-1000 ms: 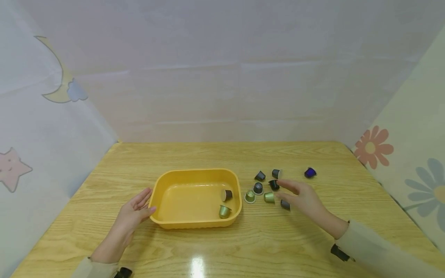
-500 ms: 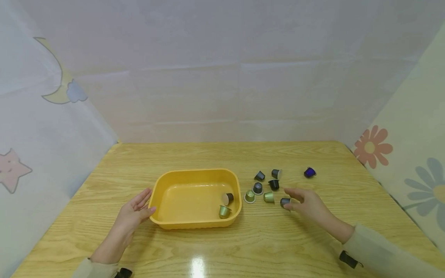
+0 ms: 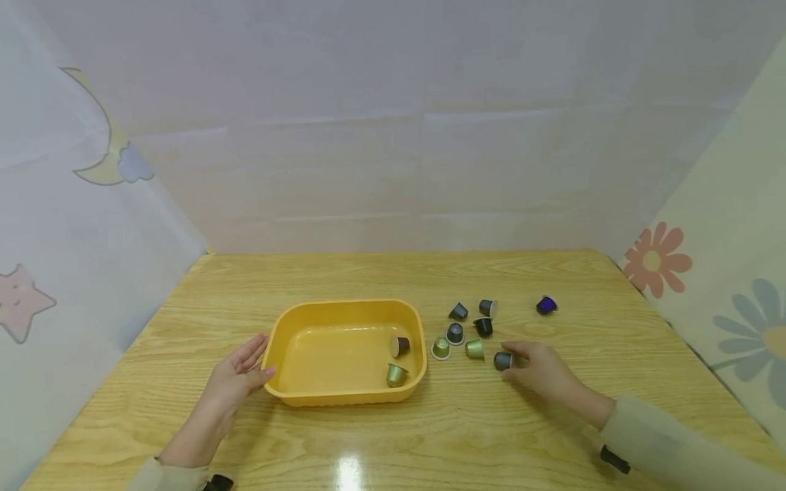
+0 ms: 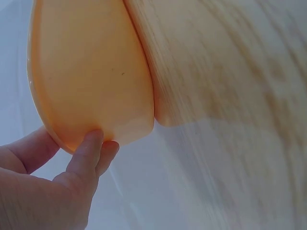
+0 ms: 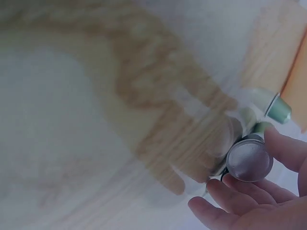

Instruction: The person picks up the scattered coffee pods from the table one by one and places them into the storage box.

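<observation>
A pale wood-grain table (image 3: 344, 436) bears a yellow, round-cornered plastic tray (image 3: 344, 397). The left hand (image 3: 230, 380) pinches the tray's left end, thumb over the rim. Right of the tray, the right hand (image 3: 548, 374), much the nearer, pinches a dark grey, metallic, cup-shaped capsule (image 3: 503, 361), which lies on its side, narrow end towards the tray, round lid towards the palm.

L wrist: tray (image 4: 91, 72) cut @ top | R wrist: R hand (image 5: 266, 202) cut, R edge; capsule (image 5: 249, 161) body hid bhd lid
</observation>
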Demonstrator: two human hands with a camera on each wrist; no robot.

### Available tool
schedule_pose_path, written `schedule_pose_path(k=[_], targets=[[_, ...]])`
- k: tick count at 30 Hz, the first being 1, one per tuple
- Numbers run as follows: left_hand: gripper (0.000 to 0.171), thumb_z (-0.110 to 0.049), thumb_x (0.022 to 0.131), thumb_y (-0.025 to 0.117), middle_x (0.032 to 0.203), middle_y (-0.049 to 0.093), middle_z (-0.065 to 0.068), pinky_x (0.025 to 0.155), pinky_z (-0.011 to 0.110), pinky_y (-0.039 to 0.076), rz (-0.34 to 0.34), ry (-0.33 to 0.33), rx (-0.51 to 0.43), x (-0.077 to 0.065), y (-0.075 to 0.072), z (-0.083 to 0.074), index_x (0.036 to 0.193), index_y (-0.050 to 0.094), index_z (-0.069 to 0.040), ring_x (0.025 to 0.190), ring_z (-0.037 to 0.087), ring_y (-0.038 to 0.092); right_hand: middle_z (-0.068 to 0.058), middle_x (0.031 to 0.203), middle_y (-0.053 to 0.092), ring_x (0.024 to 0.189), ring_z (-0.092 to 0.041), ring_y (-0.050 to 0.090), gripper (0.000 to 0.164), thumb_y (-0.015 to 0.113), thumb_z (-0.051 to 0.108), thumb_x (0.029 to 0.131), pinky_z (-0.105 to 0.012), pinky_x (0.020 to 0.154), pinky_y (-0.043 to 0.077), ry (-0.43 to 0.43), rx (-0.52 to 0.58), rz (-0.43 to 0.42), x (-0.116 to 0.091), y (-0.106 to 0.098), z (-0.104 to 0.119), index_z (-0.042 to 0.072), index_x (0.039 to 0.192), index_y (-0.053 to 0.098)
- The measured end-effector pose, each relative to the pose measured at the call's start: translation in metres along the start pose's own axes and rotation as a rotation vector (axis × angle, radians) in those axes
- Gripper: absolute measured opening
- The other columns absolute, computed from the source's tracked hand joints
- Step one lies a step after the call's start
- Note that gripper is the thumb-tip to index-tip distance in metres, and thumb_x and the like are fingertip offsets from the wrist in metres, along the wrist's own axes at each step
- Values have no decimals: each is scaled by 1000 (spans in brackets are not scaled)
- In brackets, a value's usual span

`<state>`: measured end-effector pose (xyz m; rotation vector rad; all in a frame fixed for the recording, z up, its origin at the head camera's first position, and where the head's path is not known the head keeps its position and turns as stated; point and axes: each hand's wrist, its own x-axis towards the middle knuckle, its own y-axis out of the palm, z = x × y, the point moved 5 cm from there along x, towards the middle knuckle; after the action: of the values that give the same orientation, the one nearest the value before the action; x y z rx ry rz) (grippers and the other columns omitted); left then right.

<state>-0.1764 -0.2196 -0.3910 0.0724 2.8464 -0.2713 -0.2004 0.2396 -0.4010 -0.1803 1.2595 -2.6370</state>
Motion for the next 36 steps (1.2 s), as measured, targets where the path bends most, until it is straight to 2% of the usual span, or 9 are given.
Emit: schedule_pose_path(k=[3, 10, 15, 21, 25, 31, 36], targets=[[72, -1, 97, 56, 158, 17, 14, 95, 22, 49, 0, -3, -5, 0, 0, 0, 154, 13, 0, 142, 42, 20, -32, 121, 59, 113, -50, 54, 50, 78, 7, 80, -57, 93, 48, -13, -21, 0, 0, 2, 2, -17, 119, 58], [72, -1, 97, 56, 158, 16, 14, 94, 22, 49, 0, -4, -5, 0, 0, 0, 154, 13, 0, 143, 40, 19, -32, 115, 62, 105, -44, 60, 47, 75, 3, 83, -51, 87, 53, 33, 64, -3, 5, -1, 5, -18, 120, 57], [72, -1, 97, 56, 158, 17, 13, 92, 21, 50, -5, -9, -11, 0, -1, 0, 155, 13, -1, 143, 40, 20, -27, 109, 65, 102, -42, 62, 47, 74, 6, 84, -50, 86, 54, 28, 71, -36, 8, -8, 16, -17, 122, 57], [72, -1, 97, 57, 158, 17, 13, 90, 19, 50, -7, -11, -14, 0, 0, 0, 155, 14, -1, 143, 40, 20, -26, 110, 66, 103, -41, 63, 48, 74, 9, 86, -48, 86, 55, 13, 95, -64, 10, -13, 27, -17, 122, 57], [73, -2, 97, 57, 158, 17, 13, 92, 21, 50, -5, -11, -12, 0, -1, 0, 155, 13, -1, 142, 40, 20, -25, 111, 66, 104, -40, 63, 50, 74, 12, 86, -47, 85, 55, 9, 116, -70, 10, -13, 32, -15, 123, 57], [73, -3, 97, 57, 158, 17, 13, 95, 25, 49, -4, -5, 3, 1, 0, 0, 155, 13, -1, 142, 40, 21, -23, 115, 66, 107, -37, 62, 50, 73, 16, 88, -44, 84, 56, 33, 184, -62, 12, -12, 45, -12, 127, 57], [72, -2, 97, 56, 158, 18, 13, 95, 25, 49, -10, -4, 5, 0, 0, 0, 155, 13, -1, 141, 41, 22, -21, 112, 67, 106, -36, 64, 45, 72, 12, 89, -40, 83, 57, 48, 240, -78, 17, -11, 56, -10, 126, 58]])
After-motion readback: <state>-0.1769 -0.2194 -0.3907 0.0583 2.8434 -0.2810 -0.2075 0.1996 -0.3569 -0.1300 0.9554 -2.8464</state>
